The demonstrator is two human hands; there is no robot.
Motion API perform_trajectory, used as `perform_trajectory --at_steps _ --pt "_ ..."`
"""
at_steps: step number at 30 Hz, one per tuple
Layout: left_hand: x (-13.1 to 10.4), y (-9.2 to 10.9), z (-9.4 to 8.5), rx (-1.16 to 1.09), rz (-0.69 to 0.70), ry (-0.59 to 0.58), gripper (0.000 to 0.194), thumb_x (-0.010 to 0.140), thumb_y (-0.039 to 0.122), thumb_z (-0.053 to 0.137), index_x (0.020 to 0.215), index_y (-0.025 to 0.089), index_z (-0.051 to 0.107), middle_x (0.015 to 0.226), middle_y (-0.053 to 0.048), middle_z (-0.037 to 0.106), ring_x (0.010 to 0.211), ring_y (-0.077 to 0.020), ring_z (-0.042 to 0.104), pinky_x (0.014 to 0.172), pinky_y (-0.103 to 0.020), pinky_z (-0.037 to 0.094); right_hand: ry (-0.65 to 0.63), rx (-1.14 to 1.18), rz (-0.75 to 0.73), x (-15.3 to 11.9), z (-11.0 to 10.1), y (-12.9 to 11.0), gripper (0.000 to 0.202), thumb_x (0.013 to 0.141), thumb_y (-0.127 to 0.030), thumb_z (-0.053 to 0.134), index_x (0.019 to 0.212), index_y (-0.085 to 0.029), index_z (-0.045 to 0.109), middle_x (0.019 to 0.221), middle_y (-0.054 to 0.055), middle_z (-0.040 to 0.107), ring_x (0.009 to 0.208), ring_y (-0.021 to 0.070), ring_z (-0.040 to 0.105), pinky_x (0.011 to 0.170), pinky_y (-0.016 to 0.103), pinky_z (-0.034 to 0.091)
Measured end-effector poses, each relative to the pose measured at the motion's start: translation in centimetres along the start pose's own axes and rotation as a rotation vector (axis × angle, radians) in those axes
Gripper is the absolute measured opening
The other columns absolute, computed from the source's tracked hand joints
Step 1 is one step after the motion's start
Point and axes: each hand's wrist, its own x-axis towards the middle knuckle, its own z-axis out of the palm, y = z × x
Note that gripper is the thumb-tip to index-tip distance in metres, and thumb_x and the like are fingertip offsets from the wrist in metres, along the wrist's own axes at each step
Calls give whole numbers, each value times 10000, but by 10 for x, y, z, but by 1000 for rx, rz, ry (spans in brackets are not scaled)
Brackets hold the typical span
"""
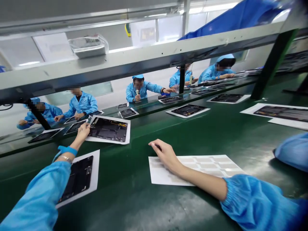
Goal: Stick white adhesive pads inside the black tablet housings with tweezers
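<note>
Hands work apart on the green surface; the left hand, arm stretched forward, pinches the near left edge of the white sheet carrying an opened tablet, fingers curled on that edge; a steady low pull, sheet kept flat, would seem best, so the tablet does not slide off; a second tablet on its sheet lies under the left forearm; further right, the right hand rests loosely curled on the sticker sheet, a dark bit at its fingertips, too small to tell what.
</note>
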Motion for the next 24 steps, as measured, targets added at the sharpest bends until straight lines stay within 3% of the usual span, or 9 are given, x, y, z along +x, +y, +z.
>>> perform_trajectory --at_steps 4,8,11,14,16,20,24 --pt "30 -11 23 128 -190 122 332 952 364 606 1215 164 577 1203 -89 593 1043 -226 612 881 -421 536 -16 -38 -74 -1 1 0 267 945 -317 435 857 -208 663 839 58 696 765 206 644 705 311 474" --pt "28 -23 37 184 -168 83 378 959 355 596 1280 163 545 1293 -111 555 1118 -253 586 934 -474 519 -54 -72 -108 -4 -1 -3 271 952 -323 430 850 -214 656 825 61 685 750 208 644 692 310 482" --pt "2 -50 27 182 -39 -127 347 963 385 581 1227 160 590 1248 -93 597 1094 -243 601 948 -452 505 -77 -80 -102 -6 -4 -5 285 962 -371 437 868 -217 657 831 60 683 746 212 646 690 314 492" --pt "-44 -82 8 160 78 -375 315 914 438 610 1102 194 673 1115 -32 676 1036 -225 627 943 -337 486 -93 -97 -82 -7 -6 -5 351 966 -468 434 891 -219 669 819 60 681 704 212 634 656 319 491" --pt "-75 -100 -3 153 126 -456 337 874 466 620 1095 219 680 1106 -21 680 1048 -225 618 943 -292 462 -101 -113 -66 -8 -6 -5 415 960 -539 420 904 -218 677 790 58 673 654 207 617 613 318 480" --pt "-111 -123 -7 146 210 -466 358 910 481 533 1093 193 646 1069 -48 641 998 -212 606 914 -306 450 -105 -150 -38 -9 -7 -5 519 937 -640 390 912 -216 688 719 43 646 556 192 571 538 314 440" --pt "-115 -135 6 152 264 -394 324 983 439 469 1009 149 613 978 -55 613 905 -193 595 858 -362 474 -92 -167 -16 -10 -7 -3 551 919 -678 387 913 -221 695 649 26 607 518 189 548 514 315 416"
